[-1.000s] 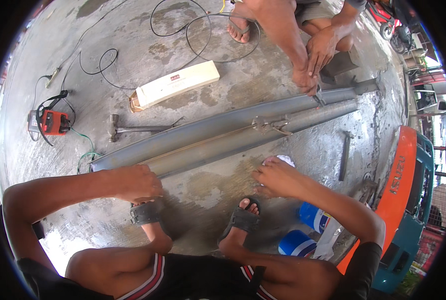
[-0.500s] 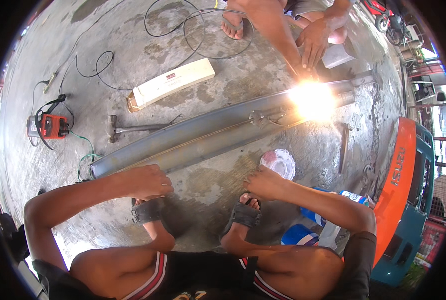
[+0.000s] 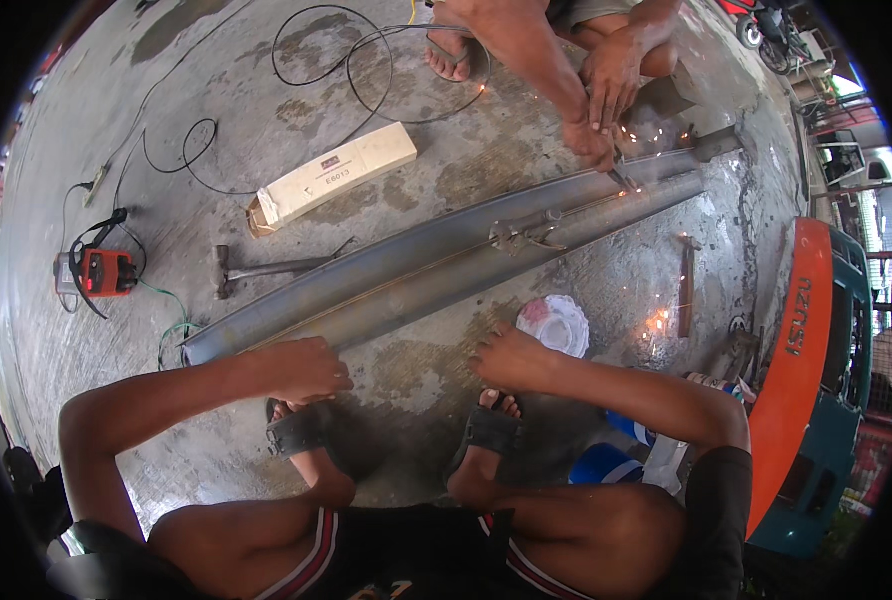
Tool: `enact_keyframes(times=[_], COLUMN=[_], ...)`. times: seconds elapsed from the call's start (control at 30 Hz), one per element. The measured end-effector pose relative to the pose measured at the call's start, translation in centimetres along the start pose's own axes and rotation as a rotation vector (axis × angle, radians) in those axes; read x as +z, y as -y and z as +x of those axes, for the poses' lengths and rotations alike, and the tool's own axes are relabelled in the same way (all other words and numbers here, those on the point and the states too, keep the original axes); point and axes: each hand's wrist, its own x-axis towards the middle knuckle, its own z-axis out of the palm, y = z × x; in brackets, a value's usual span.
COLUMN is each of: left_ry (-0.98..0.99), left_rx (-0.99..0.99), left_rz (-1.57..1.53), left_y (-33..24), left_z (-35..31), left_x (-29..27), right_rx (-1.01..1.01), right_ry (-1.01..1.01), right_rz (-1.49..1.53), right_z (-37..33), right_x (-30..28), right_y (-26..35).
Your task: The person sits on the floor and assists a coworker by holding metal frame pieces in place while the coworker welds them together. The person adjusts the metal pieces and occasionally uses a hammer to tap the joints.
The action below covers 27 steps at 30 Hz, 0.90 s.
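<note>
My left hand [image 3: 306, 370] hangs with curled fingers by the near left end of two long grey steel channels [image 3: 396, 285] lying side by side; nothing shows in it. Next to a round white plastic tub [image 3: 554, 326] is my right hand [image 3: 508, 358], empty, its fingers bent loosely and slightly apart. A metal clamp or locking pliers [image 3: 526, 232] sits across the channels near their middle. At the far right, another person's hands [image 3: 601, 110] hold a thin tool, mostly hidden, against the steel. Small sparks [image 3: 638, 190] glow there.
A hammer [image 3: 266, 270] and a long white carton [image 3: 334, 178] lie beyond the channels. An orange-and-black welding machine [image 3: 101, 272] stands left, with cables over the concrete. On the right are a rusty metal bar [image 3: 686, 285], blue cans [image 3: 606, 466] and an orange vehicle panel [image 3: 794, 340].
The bright welding glare has died down to scattered sparks, some on the floor. My right hand has moved slightly left, its fingers looser. My left hand has hardly moved.
</note>
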Motion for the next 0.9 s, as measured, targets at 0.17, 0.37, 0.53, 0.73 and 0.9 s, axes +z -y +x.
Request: enact_keyframes(times=[0.17, 0.37, 0.53, 0.73, 0.9], left_ry=[0.069, -0.146, -0.079, -0.077, -0.082], left_rx=[0.006, 0.084, 0.061, 0.06, 0.064], left_rz=[0.032, -0.086, 0.007, 0.034, 0.049], left_y=[-0.5, 0.6, 1.6, 2.3, 2.8], left_z=[0.0, -0.2, -0.4, -1.0, -0.9], left_x=[-1.3, 0.8, 2.7, 4.2, 5.0], right_rx=[-0.004, 0.006, -0.003, 0.004, -0.001], right_ry=[0.032, 0.124, -0.031, 0.055, 0.05], right_rz=[0.034, 0.031, -0.005, 0.022, 0.023], right_z=[-0.4, 0.0, 0.0, 0.4, -0.2], right_x=[0.7, 1.0, 2.2, 1.4, 1.1], right_y=[0.2, 0.3, -0.2, 0.0, 0.0])
